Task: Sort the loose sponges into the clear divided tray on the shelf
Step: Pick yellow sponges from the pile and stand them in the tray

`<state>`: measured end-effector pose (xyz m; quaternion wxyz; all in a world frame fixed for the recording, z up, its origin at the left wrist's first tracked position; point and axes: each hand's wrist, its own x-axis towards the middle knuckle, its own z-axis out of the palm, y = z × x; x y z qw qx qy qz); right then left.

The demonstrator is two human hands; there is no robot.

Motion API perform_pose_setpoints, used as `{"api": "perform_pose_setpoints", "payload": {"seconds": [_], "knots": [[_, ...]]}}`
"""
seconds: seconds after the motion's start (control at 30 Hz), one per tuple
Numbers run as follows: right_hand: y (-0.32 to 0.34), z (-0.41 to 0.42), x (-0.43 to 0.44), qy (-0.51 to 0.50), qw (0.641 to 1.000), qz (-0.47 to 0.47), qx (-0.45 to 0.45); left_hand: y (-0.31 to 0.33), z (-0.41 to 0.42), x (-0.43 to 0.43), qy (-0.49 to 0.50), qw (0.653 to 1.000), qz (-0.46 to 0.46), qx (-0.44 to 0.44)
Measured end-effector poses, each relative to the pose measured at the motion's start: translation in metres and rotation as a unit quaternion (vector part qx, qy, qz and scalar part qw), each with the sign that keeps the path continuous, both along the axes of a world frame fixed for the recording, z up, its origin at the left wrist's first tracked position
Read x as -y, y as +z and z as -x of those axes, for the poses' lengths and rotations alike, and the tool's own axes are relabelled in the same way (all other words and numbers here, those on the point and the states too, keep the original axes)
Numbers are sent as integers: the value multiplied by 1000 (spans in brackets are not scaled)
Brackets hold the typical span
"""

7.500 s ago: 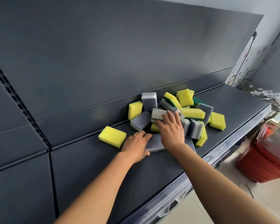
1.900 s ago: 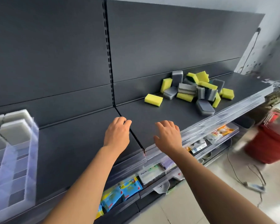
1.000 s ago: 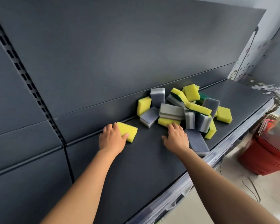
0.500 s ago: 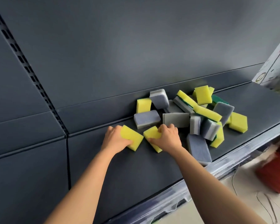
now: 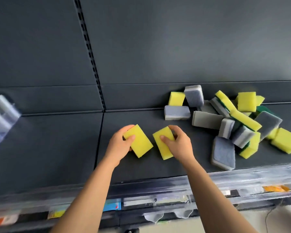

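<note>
While I lean over the dark shelf (image 5: 57,148), the clear divided tray (image 5: 2,113) sits at the far left edge of my view. It is blurred, with pale grey blocks showing through its walls, and I cannot tell which compartments they fill. To its right a slotted upright (image 5: 89,52) runs up the back panel, well apart from the tray.

Just right of the seam in the shelf, my left hand (image 5: 119,145) grips a yellow sponge (image 5: 139,142). My thumb lies on its top face and my fingers are curled round its far left edge. Just beside it, with a narrow gap between, my right hand (image 5: 178,145) pinches a second yellow sponge (image 5: 163,145). Here too my thumb is on top, and my fingers are hooked over the far end. Both sponges are tilted the same way, long sides running near to far. I cannot tell whether either one touches the shelf.

Further right lies the heap of sponges (image 5: 225,118), yellow ones and grey ones jumbled together, a few showing a green scouring layer. The farthest lean against the back panel. A grey sponge (image 5: 223,152) lies flat at the near edge of the heap, and a lone yellow block (image 5: 286,142) lies at its right end. Along the near edge of the shelf runs a clear plastic rail (image 5: 242,175), with blurred packets below it.
</note>
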<state>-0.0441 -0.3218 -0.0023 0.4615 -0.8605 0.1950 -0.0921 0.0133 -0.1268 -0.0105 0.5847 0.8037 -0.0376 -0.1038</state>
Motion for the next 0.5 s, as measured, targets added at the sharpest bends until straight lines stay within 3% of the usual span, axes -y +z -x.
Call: {"api": "perform_pose_setpoints", "payload": {"seconds": [0.27, 0.5], "knots": [[11, 10, -75, 49, 991, -64, 106, 10, 56, -74, 133, 990, 15, 49], [19, 11, -163, 136, 978, -78, 134, 19, 95, -150, 219, 971, 65, 66]]}}
